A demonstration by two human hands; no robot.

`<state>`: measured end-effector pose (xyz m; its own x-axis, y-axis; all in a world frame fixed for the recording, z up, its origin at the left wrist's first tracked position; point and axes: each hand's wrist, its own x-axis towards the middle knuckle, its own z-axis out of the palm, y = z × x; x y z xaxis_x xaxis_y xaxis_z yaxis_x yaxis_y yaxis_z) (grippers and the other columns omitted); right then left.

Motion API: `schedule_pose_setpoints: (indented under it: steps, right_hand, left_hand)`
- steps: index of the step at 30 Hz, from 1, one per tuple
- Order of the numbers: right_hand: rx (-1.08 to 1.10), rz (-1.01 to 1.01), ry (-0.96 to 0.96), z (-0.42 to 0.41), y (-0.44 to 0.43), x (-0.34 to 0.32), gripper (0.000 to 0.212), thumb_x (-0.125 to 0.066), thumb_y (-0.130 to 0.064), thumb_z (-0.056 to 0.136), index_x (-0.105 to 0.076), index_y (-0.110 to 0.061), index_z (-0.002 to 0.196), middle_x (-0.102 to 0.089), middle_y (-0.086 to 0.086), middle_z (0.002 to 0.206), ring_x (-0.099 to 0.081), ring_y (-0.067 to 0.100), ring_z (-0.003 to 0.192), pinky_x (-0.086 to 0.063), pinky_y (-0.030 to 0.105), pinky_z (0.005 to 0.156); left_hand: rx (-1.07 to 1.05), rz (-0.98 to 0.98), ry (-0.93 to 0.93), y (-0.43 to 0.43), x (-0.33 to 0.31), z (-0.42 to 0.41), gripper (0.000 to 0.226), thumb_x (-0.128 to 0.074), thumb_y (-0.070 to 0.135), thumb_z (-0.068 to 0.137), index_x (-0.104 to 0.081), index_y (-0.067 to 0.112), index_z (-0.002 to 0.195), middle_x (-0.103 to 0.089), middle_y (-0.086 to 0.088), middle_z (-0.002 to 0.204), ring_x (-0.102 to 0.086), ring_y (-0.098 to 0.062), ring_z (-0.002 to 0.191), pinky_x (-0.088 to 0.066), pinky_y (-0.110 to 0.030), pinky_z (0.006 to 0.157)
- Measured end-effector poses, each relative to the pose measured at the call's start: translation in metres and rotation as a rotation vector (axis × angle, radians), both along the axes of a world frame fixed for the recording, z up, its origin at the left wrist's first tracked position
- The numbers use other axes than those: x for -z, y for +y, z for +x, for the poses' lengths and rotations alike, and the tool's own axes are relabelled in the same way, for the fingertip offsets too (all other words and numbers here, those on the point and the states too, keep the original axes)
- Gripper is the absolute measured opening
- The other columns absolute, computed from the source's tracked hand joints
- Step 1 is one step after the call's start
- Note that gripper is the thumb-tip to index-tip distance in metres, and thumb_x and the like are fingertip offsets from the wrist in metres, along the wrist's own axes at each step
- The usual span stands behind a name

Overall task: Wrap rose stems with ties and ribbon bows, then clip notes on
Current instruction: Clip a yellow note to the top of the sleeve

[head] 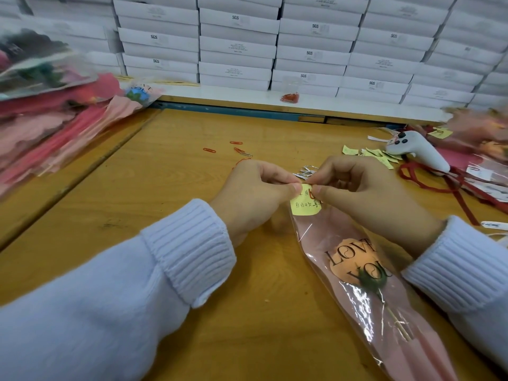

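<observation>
A single orange rose in a pink and clear sleeve [365, 287] printed "LOVE YOU" lies on the wooden table [192, 171], its open top pointing away from me. A yellow handwritten note [304, 206] sits at the sleeve's top edge with a red paper clip [311, 193] on it. My left hand [255, 196] pinches the note's upper left corner. My right hand [365, 191] pinches the note and clip from the right. Both thumbs and forefingers meet at the note's top.
Loose red paper clips [239, 148] lie beyond my hands, silver twist ties [305, 171] just behind them. Yellow notes [379, 156], a white controller [417, 151] and red ribbon [428, 180] sit at right. Wrapped roses [55, 116] pile at left. White boxes [236, 48] line the back.
</observation>
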<state>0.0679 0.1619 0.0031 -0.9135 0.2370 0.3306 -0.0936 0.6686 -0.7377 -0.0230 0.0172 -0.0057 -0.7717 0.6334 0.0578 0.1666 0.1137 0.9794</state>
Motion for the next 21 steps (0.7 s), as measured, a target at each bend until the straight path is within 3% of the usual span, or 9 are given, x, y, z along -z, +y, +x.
schedule_pose_setpoints:
  steps: [5, 9, 14, 21]
  right_hand:
    - [-0.009, -0.002, -0.001, -0.0002, -0.0009, -0.0009, 0.009, -0.066, -0.001, 0.082, -0.070, -0.008, 0.085, -0.069, 0.000, 0.076, -0.064, 0.018, 0.076, -0.054, 0.031, 0.068]
    - [-0.004, 0.016, 0.012, -0.0012, -0.0028, -0.0003, 0.006, -0.070, -0.005, 0.080, -0.068, -0.010, 0.079, -0.069, 0.009, 0.081, -0.062, 0.021, 0.077, -0.051, 0.027, 0.071]
    - [-0.002, 0.011, 0.026, -0.0012, -0.0031, -0.0009, 0.003, -0.071, -0.004, 0.080, -0.068, -0.003, 0.080, -0.068, 0.013, 0.078, -0.060, 0.014, 0.069, -0.049, 0.017, 0.064]
    - [-0.011, -0.007, 0.028, -0.0007, -0.0021, -0.0005, 0.005, -0.071, -0.006, 0.080, -0.068, -0.004, 0.084, -0.068, 0.010, 0.080, -0.063, 0.020, 0.074, -0.054, 0.028, 0.068]
  left_hand:
    - [0.001, 0.008, -0.001, -0.0004, 0.0004, 0.0002, 0.005, -0.070, 0.009, 0.083, -0.073, 0.011, 0.085, -0.072, -0.010, 0.085, -0.069, -0.015, 0.079, -0.054, -0.019, 0.069]
    - [0.011, 0.011, 0.005, 0.0003, 0.0015, -0.0004, 0.004, -0.071, 0.009, 0.083, -0.073, 0.012, 0.084, -0.068, -0.004, 0.075, -0.063, -0.003, 0.063, -0.052, -0.012, 0.061]
    - [0.005, 0.031, 0.014, 0.0013, 0.0024, -0.0010, 0.003, -0.071, 0.009, 0.082, -0.073, 0.012, 0.082, -0.064, -0.002, 0.070, -0.057, 0.002, 0.055, -0.047, -0.009, 0.056]
    - [-0.008, 0.035, 0.039, 0.0008, 0.0031, -0.0016, 0.006, -0.071, 0.011, 0.082, -0.073, 0.016, 0.079, -0.067, -0.008, 0.076, -0.060, -0.006, 0.064, -0.050, -0.014, 0.061]
